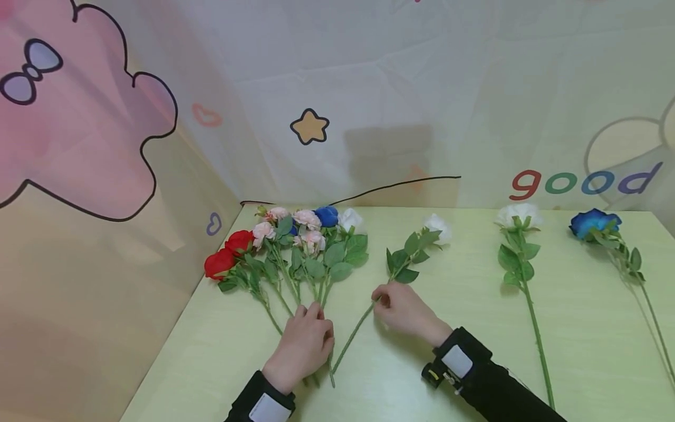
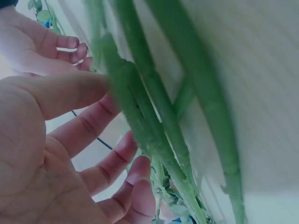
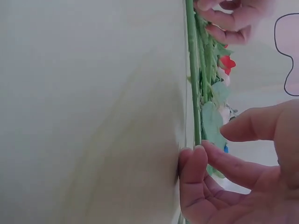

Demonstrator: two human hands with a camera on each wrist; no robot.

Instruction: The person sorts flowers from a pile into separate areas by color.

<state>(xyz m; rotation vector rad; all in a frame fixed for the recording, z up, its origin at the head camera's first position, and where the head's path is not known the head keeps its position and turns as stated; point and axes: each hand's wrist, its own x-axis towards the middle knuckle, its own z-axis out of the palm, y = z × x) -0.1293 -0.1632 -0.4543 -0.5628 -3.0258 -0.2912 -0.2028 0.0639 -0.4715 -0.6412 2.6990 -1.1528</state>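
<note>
My left hand (image 1: 306, 346) holds a fanned bunch of artificial flowers by the stems (image 1: 323, 291) at the left of the table. In the left wrist view its thumb and fingers are around several green stems (image 2: 148, 77). Red roses (image 1: 220, 264), pale pink blooms (image 1: 307, 219), a blue rose (image 1: 326, 216) and a white rose (image 1: 350, 220) top the bunch. Right of it, my right hand (image 1: 406, 310) holds a separate white rose (image 1: 437, 228) by its stem just below the leaves. In the right wrist view the fingers curl at this stem (image 3: 194, 88), the thumb apart from it.
On the right of the pale green table (image 1: 464, 281) lie another white rose (image 1: 519, 217) and a blue rose (image 1: 595, 224), their stems pointing toward the front. A printed cloth backdrop (image 1: 401, 76) stands behind the table and along its left side.
</note>
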